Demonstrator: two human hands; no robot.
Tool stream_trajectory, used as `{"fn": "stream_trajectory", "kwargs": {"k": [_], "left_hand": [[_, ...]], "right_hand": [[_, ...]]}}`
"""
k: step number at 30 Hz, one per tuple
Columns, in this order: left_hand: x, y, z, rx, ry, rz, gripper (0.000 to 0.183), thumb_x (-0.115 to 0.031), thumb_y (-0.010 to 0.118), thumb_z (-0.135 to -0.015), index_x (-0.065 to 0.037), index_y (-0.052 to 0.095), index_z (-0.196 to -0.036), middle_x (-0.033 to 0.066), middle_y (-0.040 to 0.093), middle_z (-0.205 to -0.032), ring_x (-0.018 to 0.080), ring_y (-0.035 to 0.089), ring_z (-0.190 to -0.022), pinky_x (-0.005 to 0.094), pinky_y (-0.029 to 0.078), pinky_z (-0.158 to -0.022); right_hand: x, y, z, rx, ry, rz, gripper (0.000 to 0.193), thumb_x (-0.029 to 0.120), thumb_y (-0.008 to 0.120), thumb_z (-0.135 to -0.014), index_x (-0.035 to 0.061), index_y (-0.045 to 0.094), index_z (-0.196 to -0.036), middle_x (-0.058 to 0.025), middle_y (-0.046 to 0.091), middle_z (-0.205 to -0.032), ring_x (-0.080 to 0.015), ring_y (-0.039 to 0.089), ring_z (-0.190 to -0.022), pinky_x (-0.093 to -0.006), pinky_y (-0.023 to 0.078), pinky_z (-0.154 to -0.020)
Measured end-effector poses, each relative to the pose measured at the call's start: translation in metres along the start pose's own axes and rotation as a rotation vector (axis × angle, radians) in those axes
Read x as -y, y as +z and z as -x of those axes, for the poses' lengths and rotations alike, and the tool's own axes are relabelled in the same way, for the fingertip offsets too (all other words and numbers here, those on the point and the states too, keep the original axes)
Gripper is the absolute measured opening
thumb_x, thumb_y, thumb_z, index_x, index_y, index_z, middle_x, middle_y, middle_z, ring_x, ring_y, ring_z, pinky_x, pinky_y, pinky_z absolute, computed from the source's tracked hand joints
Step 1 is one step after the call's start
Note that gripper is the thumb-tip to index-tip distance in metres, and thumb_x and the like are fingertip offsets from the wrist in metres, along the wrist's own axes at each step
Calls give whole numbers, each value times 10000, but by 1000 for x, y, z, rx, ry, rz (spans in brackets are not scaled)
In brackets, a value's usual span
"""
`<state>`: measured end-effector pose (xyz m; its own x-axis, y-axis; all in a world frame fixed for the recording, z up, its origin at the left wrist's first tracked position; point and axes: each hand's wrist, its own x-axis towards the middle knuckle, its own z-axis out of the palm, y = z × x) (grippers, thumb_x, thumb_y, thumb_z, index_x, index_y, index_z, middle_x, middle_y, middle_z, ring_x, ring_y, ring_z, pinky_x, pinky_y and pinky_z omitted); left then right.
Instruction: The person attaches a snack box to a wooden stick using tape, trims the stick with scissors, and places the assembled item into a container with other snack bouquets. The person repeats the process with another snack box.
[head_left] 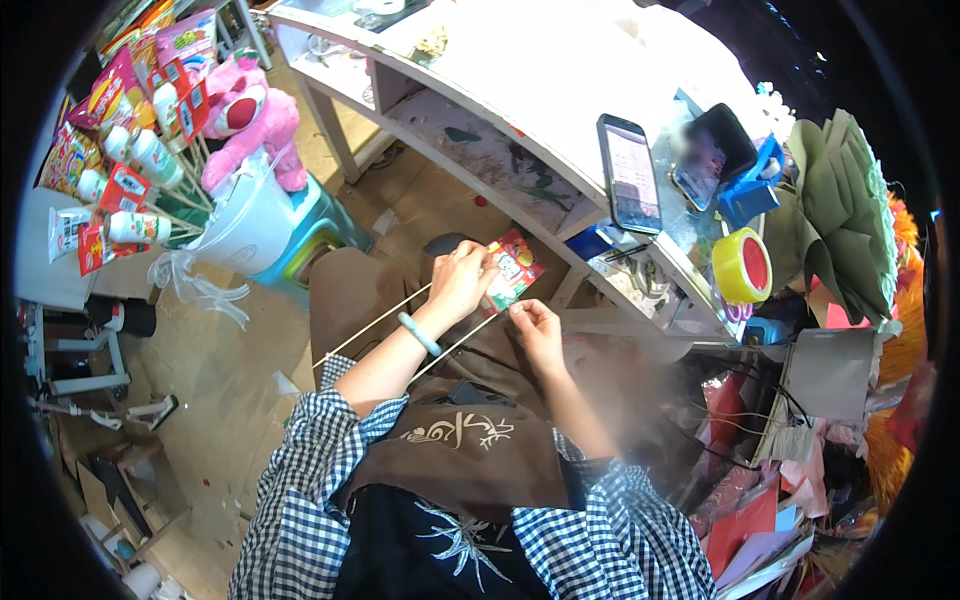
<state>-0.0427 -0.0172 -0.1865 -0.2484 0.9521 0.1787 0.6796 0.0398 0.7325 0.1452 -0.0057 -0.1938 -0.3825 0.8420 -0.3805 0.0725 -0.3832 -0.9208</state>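
A small red and green snack packet (516, 262) is held above my lap. My left hand (462, 282), with a pale green bangle at the wrist, is closed around the packet's left side; its fingertips are partly hidden. Two thin wooden sticks slant down to the left: one stick (372, 325) passes behind my left forearm, and the other stick (455, 350) runs from just under the packet toward my apron (440, 465). My right hand (537, 330) pinches the packet's lower corner with thumb and forefinger. Whether it also touches the stick end I cannot tell.
A white table (510, 100) stands ahead, carrying a phone (630, 175), a second phone (698, 172) and a yellow tape roll (742, 266). At left, a white bucket (240, 225) holds snacks on sticks beside a pink plush toy (262, 130). Wrapping papers (745, 530) crowd the right.
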Motion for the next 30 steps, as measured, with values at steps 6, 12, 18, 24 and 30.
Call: {"fn": "stream_trajectory", "kwargs": {"k": [6,12,18,24,30], "left_hand": [[-4,-2,-4,-18,-133,57,483,-171,723,-763,-52,452,-1143,173,625,-1067,357,623,-957,435,486,-779],[-6,-3,-3,80,-227,45,270,-155,595,-862,-33,579,-1103,185,621,-1093,368,604,-999,434,484,-848],[-2,-15,1,-61,-124,-142,264,-113,569,-863,-7,650,-1090,173,536,-1218,335,545,-1088,398,458,-911],[4,-33,-5,195,-238,-80,564,-230,550,-906,-3,350,-1382,251,556,-1160,401,571,-1045,451,472,-879],[-11,-39,-7,392,-260,-279,1206,-664,712,-654,49,161,-1456,248,377,-1377,395,409,-1266,495,413,-977]], "right_hand": [[-5,-1,-5,-10,44,145,180,175,648,-906,-5,646,-899,27,602,-716,-22,482,-619,-190,374,-546],[5,-3,-10,141,235,-81,140,174,638,-913,35,625,-925,39,534,-675,-39,419,-506,-195,318,-452],[14,16,-13,218,99,-14,176,201,651,-905,40,582,-891,24,535,-663,-36,432,-492,-194,325,-433],[16,23,-29,192,-76,172,160,181,626,-920,51,541,-885,14,516,-659,-49,461,-508,-206,398,-454],[5,25,-32,54,-298,635,235,144,661,-823,17,607,-1013,-112,630,-770,-204,615,-730,-341,501,-712]]}}
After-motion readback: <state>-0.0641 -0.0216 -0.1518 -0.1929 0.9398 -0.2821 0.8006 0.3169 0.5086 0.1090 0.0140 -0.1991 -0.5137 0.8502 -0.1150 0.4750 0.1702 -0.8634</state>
